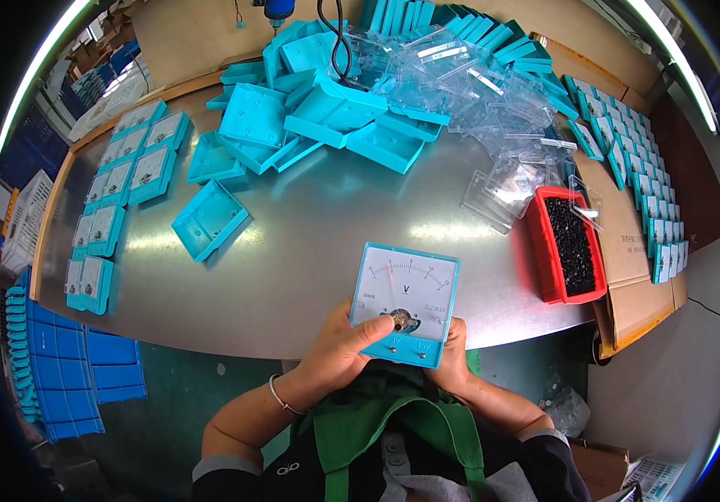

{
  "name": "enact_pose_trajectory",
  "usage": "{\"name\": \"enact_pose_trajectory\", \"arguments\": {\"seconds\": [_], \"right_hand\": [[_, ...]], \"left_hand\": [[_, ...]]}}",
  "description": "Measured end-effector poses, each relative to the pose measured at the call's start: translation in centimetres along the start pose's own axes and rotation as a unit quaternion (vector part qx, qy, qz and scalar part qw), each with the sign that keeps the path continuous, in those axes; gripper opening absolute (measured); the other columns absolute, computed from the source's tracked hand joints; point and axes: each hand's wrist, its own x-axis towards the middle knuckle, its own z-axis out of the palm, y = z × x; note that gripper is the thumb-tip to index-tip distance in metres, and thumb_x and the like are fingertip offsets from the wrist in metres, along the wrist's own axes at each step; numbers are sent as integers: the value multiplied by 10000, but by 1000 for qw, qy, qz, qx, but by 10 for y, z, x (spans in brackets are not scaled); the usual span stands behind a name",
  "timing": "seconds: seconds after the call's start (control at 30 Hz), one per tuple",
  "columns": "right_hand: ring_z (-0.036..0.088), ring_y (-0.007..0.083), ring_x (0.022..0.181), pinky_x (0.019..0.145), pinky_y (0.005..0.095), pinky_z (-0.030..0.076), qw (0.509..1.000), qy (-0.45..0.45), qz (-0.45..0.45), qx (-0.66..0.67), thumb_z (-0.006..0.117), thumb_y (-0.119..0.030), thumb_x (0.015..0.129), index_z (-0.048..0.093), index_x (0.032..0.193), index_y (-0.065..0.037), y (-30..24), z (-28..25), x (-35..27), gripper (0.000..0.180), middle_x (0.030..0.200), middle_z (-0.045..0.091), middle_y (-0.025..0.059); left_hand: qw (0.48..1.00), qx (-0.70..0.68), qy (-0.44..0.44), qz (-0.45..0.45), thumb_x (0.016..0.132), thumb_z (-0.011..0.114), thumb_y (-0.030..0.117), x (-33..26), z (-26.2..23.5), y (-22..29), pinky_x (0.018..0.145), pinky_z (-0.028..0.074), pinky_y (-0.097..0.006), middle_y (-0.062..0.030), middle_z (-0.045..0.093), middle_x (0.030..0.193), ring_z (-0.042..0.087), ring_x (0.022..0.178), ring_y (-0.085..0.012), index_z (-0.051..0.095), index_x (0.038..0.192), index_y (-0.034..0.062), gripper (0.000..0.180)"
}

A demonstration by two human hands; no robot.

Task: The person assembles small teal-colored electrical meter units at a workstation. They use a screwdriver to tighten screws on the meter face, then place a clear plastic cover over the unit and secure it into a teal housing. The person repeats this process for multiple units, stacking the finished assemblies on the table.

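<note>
At near table edge: turquoise panel meter [404, 303], clamped between left hand [339, 351] and right hand [454, 356]; left thumb pressed on dial hub. Red bin [543, 251] of black screws, right.

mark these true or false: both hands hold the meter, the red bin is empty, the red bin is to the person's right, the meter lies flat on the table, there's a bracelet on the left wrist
1. Both hands hold the meter. True: the left hand and right hand grip the turquoise panel meter.
2. The red bin is empty. False: the red bin is full of small black parts.
3. The red bin is to the person's right. True.
4. The meter lies flat on the table. False: it is held up near the edge of the metal table.
5. A bracelet is on the left wrist. True: a thin bracelet.
</note>
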Motion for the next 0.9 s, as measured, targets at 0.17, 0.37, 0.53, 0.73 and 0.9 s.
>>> {"name": "enact_pose_trajectory", "arguments": {"seconds": [0.17, 0.37, 0.53, 0.73, 0.9], "right_hand": [[649, 113, 740, 633, 247, 536, 1000, 15, -12, -2, 617, 69, 801, 688, 945, -19, -8, 5, -3, 183, 866, 696, 52], [639, 95, 785, 689, 247, 525, 1000, 12, -17, -23, 620, 73, 784, 691, 955, -20, -5, 1, -6, 208, 896, 699, 40], [634, 95, 807, 710, 251, 519, 1000, 12, -4, 1, 606, 72, 791, 689, 965, -21, -9, 1, -4, 214, 911, 697, 38], [618, 73, 815, 726, 241, 516, 1000, 24, -11, 3, 671, 55, 776, 670, 982, 5, -3, 2, -6, 212, 907, 697, 37], [617, 73, 816, 728, 241, 516, 1000, 16, -18, 11, 668, 53, 781, 665, 990, 10, -2, 2, -6, 213, 908, 695, 38]], "left_hand": [[1000, 2, 0, -3, 871, 660, 195, -2, 2, 0, 897, 486, -363, -132, 574, 1167, 581, 1057, -198, 445, 1234, -32, 478], [1000, 7, 8, 0, 876, 654, 190, -2, 4, -5, 906, 482, -366, -134, 574, 1167, 580, 1064, -202, 445, 1232, -35, 471], [1000, 3, 10, 5, 879, 647, 182, 0, 5, -6, 910, 480, -369, -135, 571, 1170, 578, 1066, -203, 441, 1237, -30, 464], [1000, 9, 12, 8, 884, 643, 192, 0, 4, -8, 887, 490, -364, -129, 572, 1162, 581, 1057, -200, 436, 1240, -22, 465], [1000, 11, 11, 3, 883, 645, 200, 0, 3, -7, 896, 485, -368, -127, 572, 1164, 580, 1059, -202, 436, 1242, -21, 471]]}}
